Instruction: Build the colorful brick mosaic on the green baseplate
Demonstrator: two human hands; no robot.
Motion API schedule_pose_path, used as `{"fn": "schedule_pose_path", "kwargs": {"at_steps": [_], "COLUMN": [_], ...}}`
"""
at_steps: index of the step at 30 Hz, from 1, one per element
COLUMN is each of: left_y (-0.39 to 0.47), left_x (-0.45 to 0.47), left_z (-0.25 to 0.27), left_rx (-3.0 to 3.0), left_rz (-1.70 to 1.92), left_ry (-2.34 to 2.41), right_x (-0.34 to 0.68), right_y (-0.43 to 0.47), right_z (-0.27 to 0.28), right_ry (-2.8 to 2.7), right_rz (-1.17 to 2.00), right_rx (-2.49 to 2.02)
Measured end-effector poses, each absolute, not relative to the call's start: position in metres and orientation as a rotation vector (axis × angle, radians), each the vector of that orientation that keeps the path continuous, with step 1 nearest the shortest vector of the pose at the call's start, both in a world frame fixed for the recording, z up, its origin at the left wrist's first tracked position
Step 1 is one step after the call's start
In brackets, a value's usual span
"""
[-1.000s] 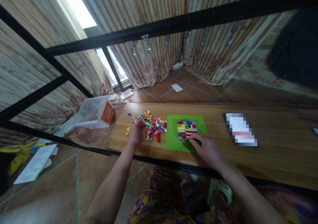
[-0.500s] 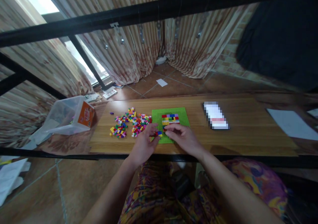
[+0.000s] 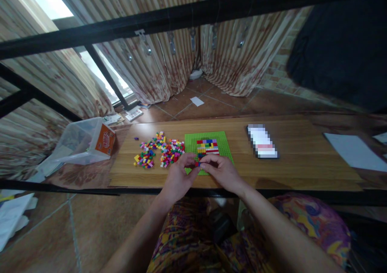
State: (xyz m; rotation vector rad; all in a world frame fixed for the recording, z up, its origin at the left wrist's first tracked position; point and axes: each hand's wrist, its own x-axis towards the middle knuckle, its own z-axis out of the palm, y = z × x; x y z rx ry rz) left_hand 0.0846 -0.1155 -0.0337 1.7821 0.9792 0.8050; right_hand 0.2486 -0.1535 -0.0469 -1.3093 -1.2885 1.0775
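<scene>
A green studded baseplate (image 3: 223, 144) lies on the wooden table, bearing a block of multicoloured toy bricks (image 3: 207, 146). Over its near edge my two hands meet. My left hand (image 3: 180, 174) is closed with thumb and fingers around small red and blue bricks (image 3: 197, 164). From the other side my right hand (image 3: 221, 171) pinches at the same bricks, its fingertips touching the blue end. The fingers partly cover these bricks and the near part of the baseplate. Left of the plate spreads a pile of loose bricks (image 3: 172, 152).
A phone (image 3: 262, 141) rests on the table (image 3: 305, 156) to the right, with white paper (image 3: 356, 150) beyond it. At the left stands a clear plastic box (image 3: 83, 140) with an orange label. A black bar (image 3: 181, 17) crosses above, before the curtains.
My right hand has moved down and slightly left, meeting the left hand at the small bricks. The yellow piece seen by my left fingertips is now out of sight.
</scene>
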Motion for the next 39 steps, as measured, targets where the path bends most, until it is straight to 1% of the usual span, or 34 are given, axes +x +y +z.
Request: {"fn": "schedule_pose_path", "kwargs": {"at_steps": [5, 10, 18, 27, 29, 33, 35, 39], "left_y": [-0.12, -0.121, -0.118, -0.12, -0.119, -0.115, -0.112, -0.11], "left_x": [0.086, 0.085, 0.081, 0.074, 0.072, 0.068, 0.067, 0.069], "left_z": [-0.04, -0.038, -0.035, -0.035, -0.038, -0.052, -0.061, -0.073], "left_rx": [1.645, 1.753, 1.804, 1.93, 1.926, 1.782, 1.658, 1.506], "left_rz": [0.799, 0.781, 0.748, 0.754, 0.774, 0.804, 0.795, 0.763], "left_ry": [0.917, 0.988, 0.953, 0.914, 0.922, 0.991, 1.013, 1.006], "right_x": [0.246, 0.243, 0.242, 0.24, 0.245, 0.262, 0.268, 0.266], "right_y": [-0.154, -0.156, -0.158, -0.162, -0.16, -0.155, -0.152, -0.146], "right_z": [-0.046, -0.047, -0.046, -0.042, -0.044, -0.051, -0.055, -0.064], "right_ry": [-1.195, -1.054, -0.854, -0.769, -0.834, -1.144, -1.295, -1.466], "right_rz": [1.19, 1.29, 1.426, 1.536, 1.39, 0.802, 0.581, 0.382], "right_rx": [-1.31, -1.312, -1.288, -1.222, -1.285, -1.469, -1.531, -1.588]}}
